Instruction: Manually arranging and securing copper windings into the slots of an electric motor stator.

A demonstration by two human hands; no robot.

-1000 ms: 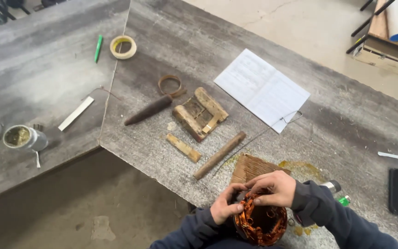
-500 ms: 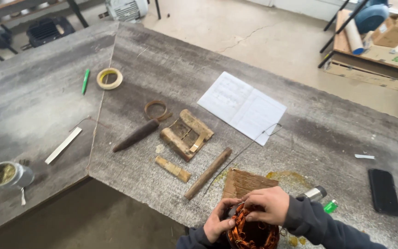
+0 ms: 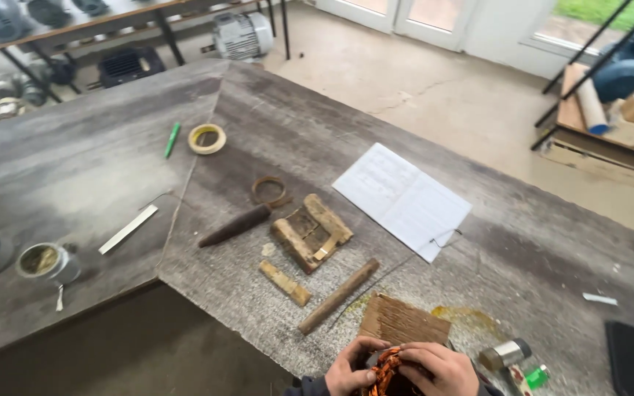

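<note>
At the bottom edge of the head view, my left hand (image 3: 348, 369) and my right hand (image 3: 434, 369) both grip a coil of orange-copper wire (image 3: 386, 364), mostly cut off by the frame. Right behind the hands lies a ridged brown cardboard piece (image 3: 399, 321) on the grey worn table (image 3: 273, 125). A long wooden stick (image 3: 339, 295) and a short wooden block (image 3: 285, 283) lie just left of it. Farther back sits a small wooden frame (image 3: 311, 232).
An open white notebook (image 3: 403, 200), a dark tapered rod (image 3: 235, 225), a brown ring (image 3: 268, 191), a tape roll (image 3: 207, 138), a green marker (image 3: 172, 139), a tin can (image 3: 44, 262), a white strip (image 3: 128, 229), a black phone (image 3: 631, 358), small metal cylinder (image 3: 505, 354).
The view has tilted up and away, so the hands and copper coil have slid down to the bottom edge. More of the floor and shelves shows at the top.
</note>
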